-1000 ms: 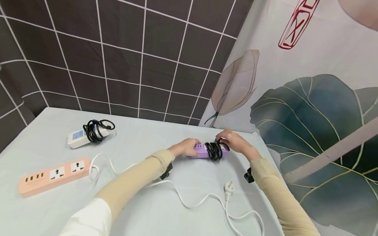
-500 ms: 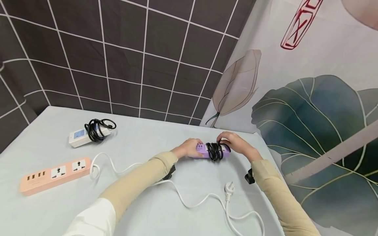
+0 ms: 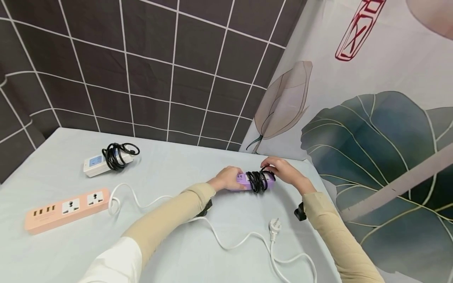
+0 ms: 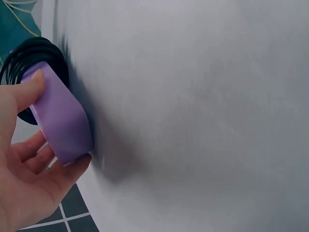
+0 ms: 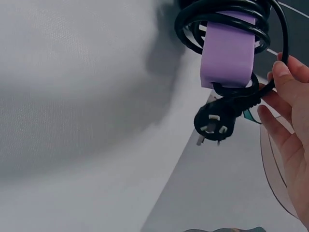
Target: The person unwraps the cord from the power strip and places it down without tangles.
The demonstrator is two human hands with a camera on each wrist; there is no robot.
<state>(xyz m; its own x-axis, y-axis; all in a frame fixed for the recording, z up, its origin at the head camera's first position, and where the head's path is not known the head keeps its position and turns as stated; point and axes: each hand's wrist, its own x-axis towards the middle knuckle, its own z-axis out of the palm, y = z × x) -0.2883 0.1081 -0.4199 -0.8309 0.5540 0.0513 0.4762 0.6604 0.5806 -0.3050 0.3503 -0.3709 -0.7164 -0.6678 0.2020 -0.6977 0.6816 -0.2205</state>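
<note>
A purple power strip (image 3: 242,180) lies toward the back right of the table, wrapped in several turns of black cord (image 3: 257,182). My left hand (image 3: 227,178) grips its left end, thumb on one side and fingers on the other, as the left wrist view confirms. At the strip's right end, my right hand (image 3: 283,171) pinches a loop of the cord between thumb and fingers. In the right wrist view, the black three-pin plug (image 5: 215,121) hangs just beyond the end of the strip, below the pinched cord.
A pink power strip (image 3: 67,210) lies at left; its white cord (image 3: 226,247) runs under my left arm to a white plug (image 3: 274,225) at front right. A white power strip (image 3: 97,165) wound with black cord (image 3: 115,157) sits back left. Fabric-covered walls stand behind and right.
My left hand has shifted slightly right along the purple strip, covering more of its left end. The right hand still pinches the cord, almost in the same place.
</note>
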